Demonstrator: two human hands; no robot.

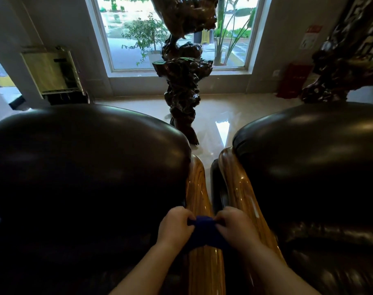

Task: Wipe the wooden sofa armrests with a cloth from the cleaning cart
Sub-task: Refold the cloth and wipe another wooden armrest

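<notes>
Two glossy wooden armrests run side by side away from me, the left armrest (197, 188) and the right armrest (236, 188), with a narrow gap between them. A dark blue cloth (204, 229) is bunched over the near part of the left armrest and the gap. My left hand (175, 227) grips its left edge and my right hand (234, 226) grips its right edge. Both hands hold the cloth just above the wood, fingers curled into the fabric.
Dark leather sofa cushions bulge on the left (85, 167) and right (309, 156) of the armrests. Beyond them a tall dark carved root sculpture (183, 92) stands on shiny pale floor (219, 116) before a window (177, 33). A red box (292, 81) sits by the wall.
</notes>
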